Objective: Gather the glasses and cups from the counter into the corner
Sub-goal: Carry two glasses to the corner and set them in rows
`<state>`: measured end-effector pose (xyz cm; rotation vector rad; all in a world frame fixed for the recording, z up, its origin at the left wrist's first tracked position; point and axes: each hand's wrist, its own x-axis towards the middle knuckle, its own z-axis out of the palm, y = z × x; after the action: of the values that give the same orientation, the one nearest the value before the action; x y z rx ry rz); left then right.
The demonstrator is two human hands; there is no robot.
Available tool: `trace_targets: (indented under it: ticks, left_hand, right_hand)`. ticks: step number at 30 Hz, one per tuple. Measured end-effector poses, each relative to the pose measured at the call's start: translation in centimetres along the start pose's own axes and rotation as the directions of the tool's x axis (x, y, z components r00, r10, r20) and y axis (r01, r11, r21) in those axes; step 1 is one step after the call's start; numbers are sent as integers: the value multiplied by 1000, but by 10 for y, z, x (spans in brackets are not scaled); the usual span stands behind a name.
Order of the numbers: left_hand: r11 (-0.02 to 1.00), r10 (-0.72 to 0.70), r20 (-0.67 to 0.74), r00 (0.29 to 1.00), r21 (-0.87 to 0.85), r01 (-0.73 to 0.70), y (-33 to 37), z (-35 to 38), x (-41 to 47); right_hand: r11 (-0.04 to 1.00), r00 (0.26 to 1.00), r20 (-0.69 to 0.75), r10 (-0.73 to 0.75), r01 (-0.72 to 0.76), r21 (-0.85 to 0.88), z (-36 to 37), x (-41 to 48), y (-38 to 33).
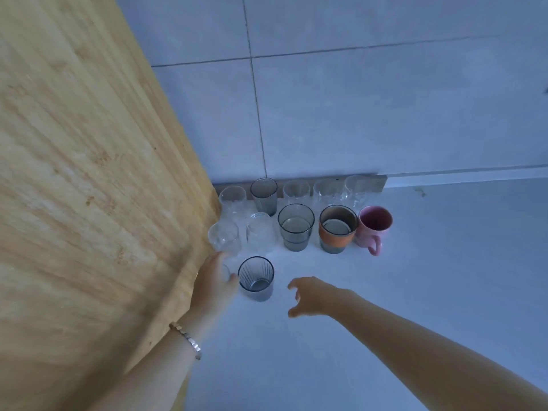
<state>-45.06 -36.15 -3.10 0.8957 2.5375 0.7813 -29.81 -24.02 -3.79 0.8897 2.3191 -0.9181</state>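
While the left hand (214,284) wraps around a small clear glass (226,272) close against the tall light-wood panel (89,173), its fingers curl over the near side of that glass and hide most of it; the grip looks closed on the glass, though the glass itself is too transparent and blurred to make out fully. A metal-link bracelet (187,339) sits on the left wrist. Just to the right of this hand, touching or nearly touching the thumb, stands a smoky grey ribbed tumbler (256,278), upright on the pale white counter (415,277).

The right hand (311,298) hovers above the counter, near the ribbed tumbler but apart from it, fingers spread and bent like a loose claw, holding nothing.

Behind them, the gathered pieces stand upright in the corner where the wood panel meets the white tiled wall (355,99). A back row of five runs along the wall: four clear glasses and one dark grey glass (264,194) second from the left. In front are two clear glasses, a grey stepped tumbler (296,226), a grey glass with an orange band (338,229), and a pink ceramic mug (374,226) with its handle toward the camera, touching the banded glass.
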Motion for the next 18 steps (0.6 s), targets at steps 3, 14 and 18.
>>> trace_targets:
  ticks: [3, 14, 18]
  left_hand:
    - [981, 165, 20, 986, 101, -166, 47, 20, -24]
    - [756, 297, 694, 656, 248, -605, 294, 203, -180]
    - [640, 389, 755, 529, 192, -744, 392, 273, -257]
  right_hand:
    - [998, 999, -17, 49, -49, -48, -6, -37, 48]
    - [893, 874, -192, 447, -423, 151, 4, -284, 323]
    - [789, 759, -226, 610, -557, 259, 20, -396, 410]
